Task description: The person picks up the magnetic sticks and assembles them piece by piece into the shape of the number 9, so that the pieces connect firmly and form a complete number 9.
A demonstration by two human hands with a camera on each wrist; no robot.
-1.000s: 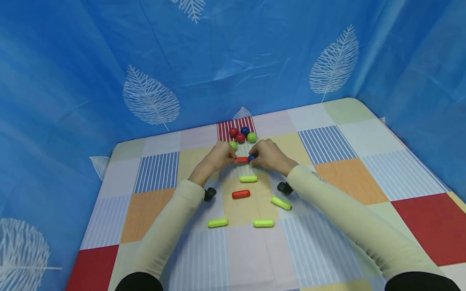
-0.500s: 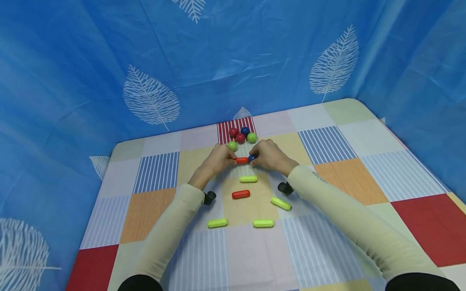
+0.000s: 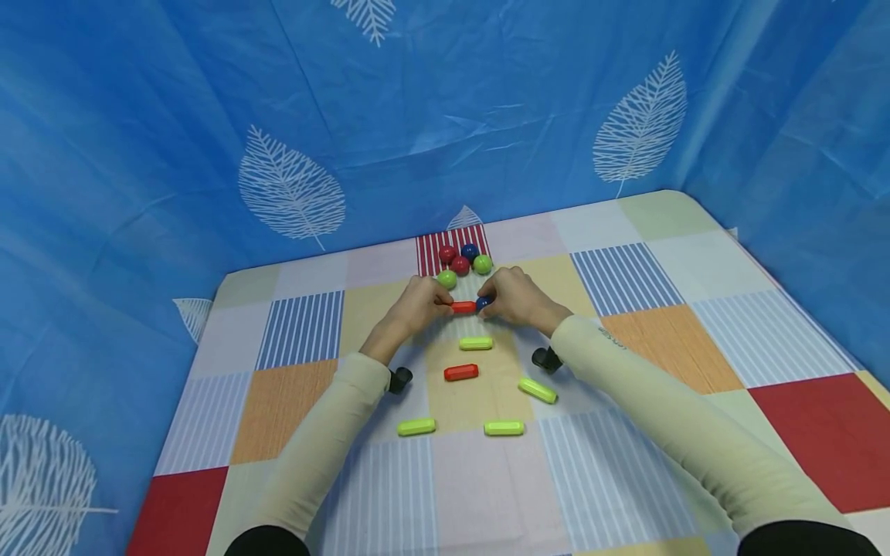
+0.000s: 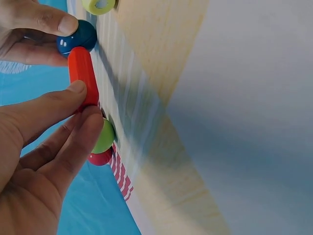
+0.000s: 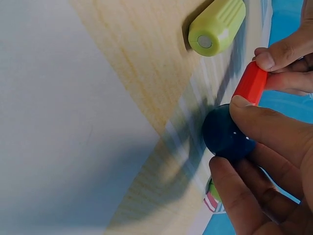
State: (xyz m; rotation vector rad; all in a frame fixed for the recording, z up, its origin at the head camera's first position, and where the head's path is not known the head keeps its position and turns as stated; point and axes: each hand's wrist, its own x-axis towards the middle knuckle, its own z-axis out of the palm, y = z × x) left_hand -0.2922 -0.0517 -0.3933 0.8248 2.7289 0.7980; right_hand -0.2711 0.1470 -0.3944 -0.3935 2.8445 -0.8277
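My left hand (image 3: pixel 416 306) pinches a red ribbed rod (image 4: pixel 83 68) between thumb and fingers at its left end. From the other side, my right hand (image 3: pixel 518 300) holds a glossy dark blue ball (image 5: pixel 220 132), its thumb on top and fingers beneath. In the left wrist view the rod's far end meets the ball. Both are close over the tablecloth, casting shadows on it. A yellow-green rod (image 5: pixel 217 29) lies nearby, a silvery disc in its end face. Just behind the hands sits a green ball (image 3: pixel 446 279).
Two red balls (image 3: pixel 460 266), another blue ball (image 3: pixel 470 252) and a second green ball (image 3: pixel 483 264) cluster at the table's back edge. Toward the front lie a red rod (image 3: pixel 461 372) and several yellow-green rods (image 3: pixel 504 428). A blue curtain (image 3: pixel 445 116) hangs behind the patchwork tablecloth (image 3: pixel 473 494).
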